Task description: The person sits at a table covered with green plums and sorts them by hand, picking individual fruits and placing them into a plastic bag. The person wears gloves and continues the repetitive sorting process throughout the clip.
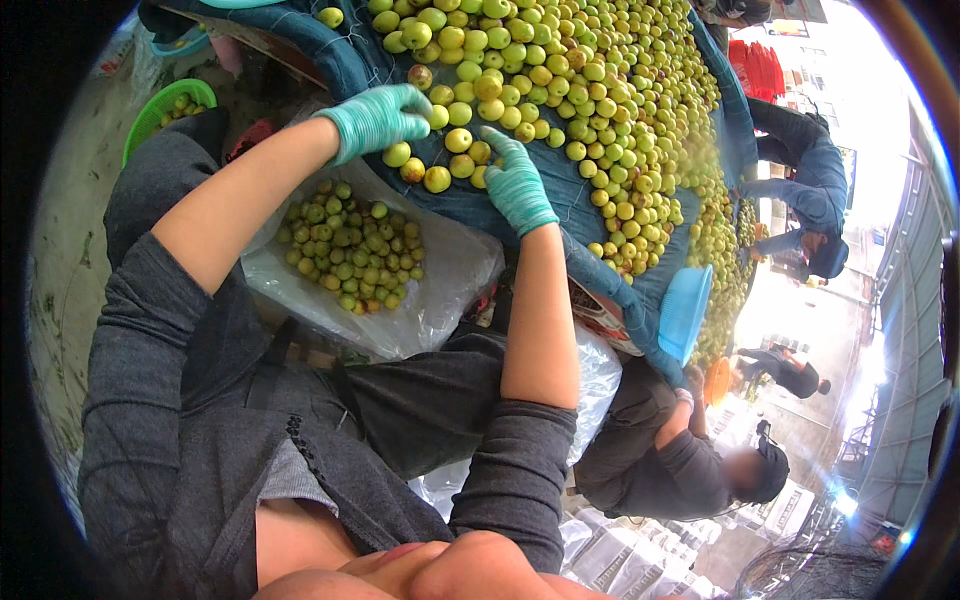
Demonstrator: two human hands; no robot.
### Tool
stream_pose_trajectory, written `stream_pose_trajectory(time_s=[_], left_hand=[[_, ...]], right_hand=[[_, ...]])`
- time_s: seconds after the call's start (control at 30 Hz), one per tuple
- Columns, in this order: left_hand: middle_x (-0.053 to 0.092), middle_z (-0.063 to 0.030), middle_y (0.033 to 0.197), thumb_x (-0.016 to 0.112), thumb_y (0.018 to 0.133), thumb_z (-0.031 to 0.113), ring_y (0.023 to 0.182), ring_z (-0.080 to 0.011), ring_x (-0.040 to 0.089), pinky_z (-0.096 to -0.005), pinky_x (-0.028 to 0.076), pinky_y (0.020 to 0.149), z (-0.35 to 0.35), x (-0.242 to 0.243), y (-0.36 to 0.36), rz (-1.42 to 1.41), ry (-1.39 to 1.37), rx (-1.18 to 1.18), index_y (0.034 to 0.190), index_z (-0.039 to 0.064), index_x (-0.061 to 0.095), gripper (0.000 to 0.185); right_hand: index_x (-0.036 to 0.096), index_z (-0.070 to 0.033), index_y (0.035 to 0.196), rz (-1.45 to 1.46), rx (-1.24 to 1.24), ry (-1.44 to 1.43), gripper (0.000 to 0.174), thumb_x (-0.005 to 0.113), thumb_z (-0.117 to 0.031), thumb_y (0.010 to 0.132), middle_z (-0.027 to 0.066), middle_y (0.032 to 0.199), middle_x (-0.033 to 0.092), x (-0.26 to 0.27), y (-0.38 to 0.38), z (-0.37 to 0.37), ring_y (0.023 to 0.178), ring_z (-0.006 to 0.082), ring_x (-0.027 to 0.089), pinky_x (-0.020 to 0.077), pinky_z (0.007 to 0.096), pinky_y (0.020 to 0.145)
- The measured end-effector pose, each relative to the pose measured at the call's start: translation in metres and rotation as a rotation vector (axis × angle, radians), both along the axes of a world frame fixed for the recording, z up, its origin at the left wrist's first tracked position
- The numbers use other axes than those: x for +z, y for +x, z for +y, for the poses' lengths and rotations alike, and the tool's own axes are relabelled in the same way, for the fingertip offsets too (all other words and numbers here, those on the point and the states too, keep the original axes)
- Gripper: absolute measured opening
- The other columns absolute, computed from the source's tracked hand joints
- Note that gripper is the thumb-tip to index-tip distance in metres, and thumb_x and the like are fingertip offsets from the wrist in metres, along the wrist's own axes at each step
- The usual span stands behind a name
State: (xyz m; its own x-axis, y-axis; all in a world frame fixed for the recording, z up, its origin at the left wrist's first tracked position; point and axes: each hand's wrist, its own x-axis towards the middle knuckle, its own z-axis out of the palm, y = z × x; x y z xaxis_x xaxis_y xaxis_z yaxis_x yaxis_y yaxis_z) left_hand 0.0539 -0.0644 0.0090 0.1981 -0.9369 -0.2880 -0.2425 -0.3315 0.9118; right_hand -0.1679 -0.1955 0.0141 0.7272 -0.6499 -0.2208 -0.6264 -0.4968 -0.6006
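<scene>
Small green and yellow round fruits, some with reddish-brown patches, lie heaped on a table covered in blue cloth. At the table's near edge is my left hand in a striped green knit glove, its fingers spread beside a few fruits. My right hand, gloved alike, rests on the cloth with its fingers by a loose group of fruits; whether its fingertips grip one is unclear. Below the edge, a clear plastic bag lies open around a pile of fruits.
A green basket holding fruits stands on the floor at the left. A blue plastic basket leans at the table edge on the right, near a seated person. An orange basket and another person are farther off.
</scene>
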Motion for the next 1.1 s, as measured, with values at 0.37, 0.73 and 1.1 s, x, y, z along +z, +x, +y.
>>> stream_pose_trajectory(time_s=[0.37, 0.73, 1.1], left_hand=[[0.066, -0.0129, 0.11, 0.06, 0.084, 0.007, 0.101, -0.0253, 0.065, -0.0351, 0.051, 0.093, 0.031, -0.004, -0.014, -0.148, -0.002, -0.469, 0.12, 0.005, 0.062, 0.036], [0.056, -0.016, 0.126, 0.051, 0.094, 0.007, 0.114, -0.0315, 0.059, -0.0465, 0.054, 0.095, 0.059, -0.011, -0.051, 1.596, -0.141, 0.46, 0.129, 0.005, 0.049, 0.034], [0.051, -0.0209, 0.133, 0.055, 0.096, 0.021, 0.117, -0.038, 0.056, -0.0517, 0.05, 0.1, 0.065, -0.008, -0.047, 1.809, -0.294, 0.553, 0.128, -0.002, 0.046, 0.04]], right_hand=[[0.064, -0.004, 0.117, 0.1, 0.185, 0.527, 0.035, 0.054, 0.001, 0.085, 0.0061, 0.097, 0.064, 0.046, 0.008, 0.041, 0.086, 0.0164, 0.059, 0.0496, 0.0274, 0.082], [0.063, -0.002, 0.11, -0.024, 0.098, 0.61, 0.028, 0.069, -0.022, 0.09, 0.0053, 0.088, 0.065, 0.076, 0.046, 0.039, 0.072, 0.0149, 0.06, 0.0528, 0.0286, 0.069], [0.059, -0.011, 0.12, -0.093, 0.042, -0.521, 0.041, 0.072, -0.013, 0.081, 0.0184, 0.12, 0.054, -0.002, 0.073, -0.016, 0.103, 0.0352, 0.058, 0.0513, 0.0404, 0.089]])
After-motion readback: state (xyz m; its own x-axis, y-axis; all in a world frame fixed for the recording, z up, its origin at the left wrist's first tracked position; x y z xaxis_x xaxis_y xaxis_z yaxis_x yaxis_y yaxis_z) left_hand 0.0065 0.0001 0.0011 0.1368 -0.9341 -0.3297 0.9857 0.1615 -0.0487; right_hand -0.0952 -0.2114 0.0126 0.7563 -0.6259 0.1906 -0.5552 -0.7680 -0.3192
